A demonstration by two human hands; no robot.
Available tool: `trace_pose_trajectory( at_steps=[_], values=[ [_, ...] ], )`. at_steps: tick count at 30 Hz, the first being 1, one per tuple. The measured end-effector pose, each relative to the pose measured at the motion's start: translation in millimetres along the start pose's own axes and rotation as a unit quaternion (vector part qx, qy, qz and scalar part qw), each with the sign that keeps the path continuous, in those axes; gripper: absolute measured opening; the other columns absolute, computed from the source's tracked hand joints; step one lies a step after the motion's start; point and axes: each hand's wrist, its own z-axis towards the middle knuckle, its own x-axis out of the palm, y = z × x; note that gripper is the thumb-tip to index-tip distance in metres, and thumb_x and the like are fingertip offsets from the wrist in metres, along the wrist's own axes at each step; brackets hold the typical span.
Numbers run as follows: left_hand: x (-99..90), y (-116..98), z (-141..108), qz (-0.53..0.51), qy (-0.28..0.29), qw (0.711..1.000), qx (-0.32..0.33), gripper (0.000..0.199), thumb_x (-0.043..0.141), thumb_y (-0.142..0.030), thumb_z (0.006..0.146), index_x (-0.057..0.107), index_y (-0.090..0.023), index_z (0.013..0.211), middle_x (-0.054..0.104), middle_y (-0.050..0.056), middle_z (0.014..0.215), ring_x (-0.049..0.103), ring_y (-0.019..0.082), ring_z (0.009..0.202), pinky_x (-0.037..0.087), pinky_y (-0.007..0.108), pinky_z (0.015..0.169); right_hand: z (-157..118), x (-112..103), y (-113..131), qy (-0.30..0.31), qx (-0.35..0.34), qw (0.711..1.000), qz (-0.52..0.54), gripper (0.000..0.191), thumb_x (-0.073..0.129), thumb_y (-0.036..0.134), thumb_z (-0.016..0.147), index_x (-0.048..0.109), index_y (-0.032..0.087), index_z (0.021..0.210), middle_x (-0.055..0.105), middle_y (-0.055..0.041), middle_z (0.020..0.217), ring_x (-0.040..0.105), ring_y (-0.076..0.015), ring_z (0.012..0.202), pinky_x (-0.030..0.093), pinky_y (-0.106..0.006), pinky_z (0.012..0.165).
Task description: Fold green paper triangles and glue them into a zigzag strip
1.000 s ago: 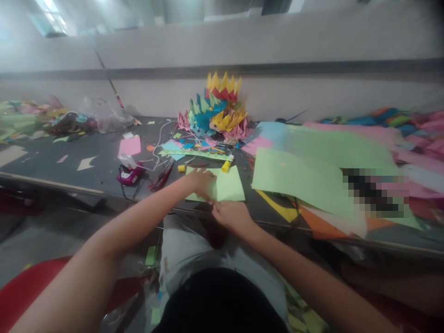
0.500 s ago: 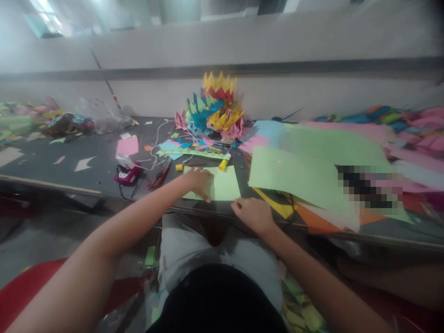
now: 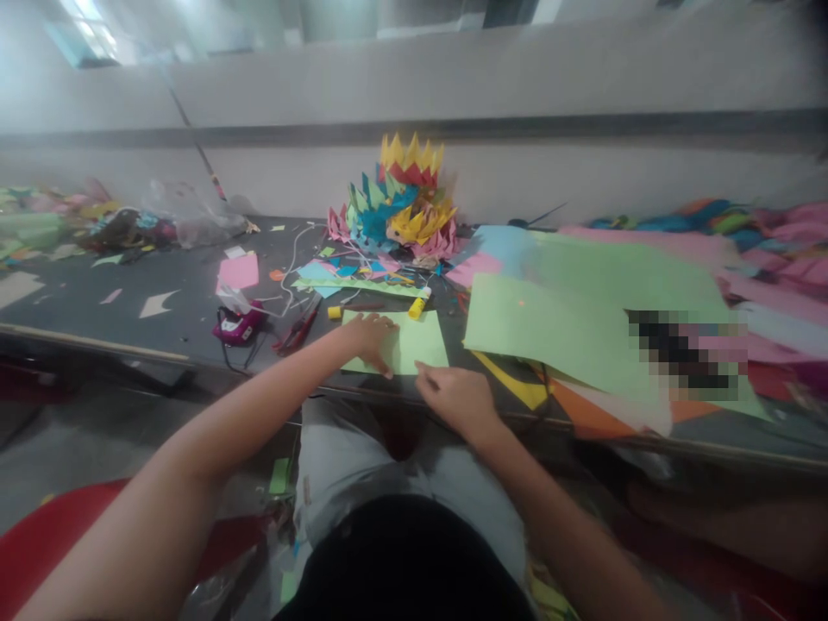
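A light green paper sheet (image 3: pixel 423 341) lies flat at the table's front edge. My left hand (image 3: pixel 373 341) rests on its left half with the fingers spread. At the sheet's lower right edge is my right hand (image 3: pixel 453 392), its fingers curled together; whatever they pinch, if anything, is too small to make out. A yellow glue stick (image 3: pixel 417 308) lies by the sheet's top edge, and a yellow cap (image 3: pixel 335 312) is near the upper left corner. Behind them stretches a green zigzag-cut strip (image 3: pixel 362 284).
Folded paper crowns (image 3: pixel 401 207) stand at the back of the dark table (image 3: pixel 194 285). Red-handled scissors (image 3: pixel 298 332) and a purple device (image 3: pixel 239 324) are on the left. Large green sheets (image 3: pixel 549 328) cover the right side. A person's leg (image 3: pixel 724 526) shows at lower right.
My right hand has moved left along the front edge of the green sheet. My left hand has stayed in place, spread on the sheet.
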Motion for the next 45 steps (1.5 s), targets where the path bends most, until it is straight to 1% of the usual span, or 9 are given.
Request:
trace_pose_trajectory(
  at_steps=[5, 9, 14, 17, 33, 36, 40, 43, 45],
  values=[
    [3.0, 3.3, 2.2, -0.010, 0.005, 1.000, 0.006, 0.100, 0.070, -0.053, 0.057, 0.023, -0.022, 0.139, 0.023, 0.013, 0.148, 0.022, 0.034, 0.134, 0.022, 0.051, 0.106, 10.3, 17.6, 25.5, 0.073, -0.046, 0.996, -0.027, 0.038, 0.033, 0.036, 0.088, 0.069, 0.027, 0.096, 0.072, -0.0072, 0.080, 0.066, -0.0194, 0.074, 0.037, -0.024, 0.058],
    [5.1, 6.0, 2.3, -0.019, -0.006, 1.000, 0.015, 0.098, 0.069, -0.053, 0.058, 0.024, -0.023, 0.139, 0.023, 0.012, 0.148, 0.021, 0.033, 0.134, 0.021, 0.052, 0.106, 10.0, 22.6, 29.1, 0.077, -0.015, 0.996, -0.033, 0.038, 0.033, 0.037, 0.088, 0.067, 0.029, 0.102, 0.071, -0.0066, 0.079, 0.066, -0.0199, 0.073, 0.040, -0.026, 0.061],
    [8.5, 7.7, -4.3, -0.037, -0.017, 0.999, -0.001, 0.094, 0.068, -0.051, 0.061, 0.023, -0.025, 0.139, 0.021, 0.011, 0.149, 0.020, 0.033, 0.135, 0.021, 0.052, 0.106, 8.8, 17.9, 34.1, 0.089, 0.020, 0.995, -0.038, 0.047, 0.027, 0.039, 0.090, 0.071, 0.024, 0.093, 0.071, -0.0097, 0.079, 0.066, -0.0197, 0.076, 0.043, -0.027, 0.065],
    [12.5, 12.8, -11.8, -0.037, -0.023, 0.999, -0.007, 0.098, 0.070, -0.050, 0.059, 0.022, -0.024, 0.140, 0.022, 0.012, 0.148, 0.022, 0.032, 0.134, 0.022, 0.050, 0.106, 8.1, 15.1, 36.1, 0.097, 0.024, 0.994, -0.037, 0.046, 0.027, 0.038, 0.091, 0.070, 0.025, 0.099, 0.071, -0.0101, 0.079, 0.066, -0.0189, 0.077, 0.043, -0.026, 0.067],
    [57.2, 84.7, -51.2, -0.045, -0.053, 0.995, -0.070, 0.107, 0.068, -0.061, 0.054, 0.022, -0.020, 0.142, 0.018, 0.014, 0.149, 0.019, 0.034, 0.135, 0.023, 0.049, 0.106, 7.2, 17.0, 33.5, 0.069, 0.031, 0.997, -0.012, 0.044, 0.032, 0.037, 0.090, 0.073, 0.023, 0.085, 0.070, -0.0090, 0.071, 0.066, -0.0184, 0.070, 0.042, -0.025, 0.061],
    [60.6, 90.3, -60.2, -0.049, -0.065, 0.993, -0.088, 0.106, 0.067, -0.061, 0.057, 0.022, -0.017, 0.142, 0.019, 0.016, 0.149, 0.020, 0.035, 0.135, 0.024, 0.049, 0.105, 7.1, 16.6, 32.7, 0.069, 0.025, 0.997, -0.015, 0.044, 0.031, 0.037, 0.090, 0.073, 0.022, 0.086, 0.070, -0.0092, 0.071, 0.067, -0.0187, 0.072, 0.042, -0.024, 0.061],
    [63.3, 63.6, -74.7, -0.035, -0.154, 0.986, -0.057, 0.085, 0.060, -0.055, 0.070, 0.030, -0.015, 0.139, 0.027, 0.015, 0.146, 0.023, 0.029, 0.135, 0.029, 0.043, 0.105, 6.6, 14.3, 34.7, 0.076, 0.014, 0.997, -0.018, 0.043, 0.032, 0.033, 0.090, 0.072, 0.021, 0.087, 0.070, -0.0097, 0.072, 0.067, -0.0190, 0.071, 0.043, -0.025, 0.061],
    [76.6, 15.1, -76.9, -0.037, -0.228, 0.973, -0.023, 0.063, 0.044, -0.052, 0.084, 0.036, -0.015, 0.135, 0.038, 0.013, 0.141, 0.033, 0.024, 0.131, 0.030, 0.039, 0.106, 7.0, 11.9, 39.7, 0.079, 0.006, 0.996, -0.031, 0.041, 0.032, 0.030, 0.090, 0.071, 0.018, 0.089, 0.070, -0.0121, 0.074, 0.067, -0.0203, 0.073, 0.044, -0.026, 0.062],
    [91.1, -19.1, -73.0, -0.030, -0.252, 0.967, 0.000, 0.061, 0.037, -0.053, 0.087, 0.036, -0.015, 0.135, 0.039, 0.011, 0.141, 0.034, 0.022, 0.131, 0.029, 0.039, 0.107, 7.7, 10.2, 43.1, 0.086, -0.017, 0.995, -0.042, 0.036, 0.036, 0.027, 0.089, 0.070, 0.016, 0.090, 0.070, -0.0136, 0.076, 0.067, -0.0218, 0.076, 0.045, -0.027, 0.062]
  ],
)
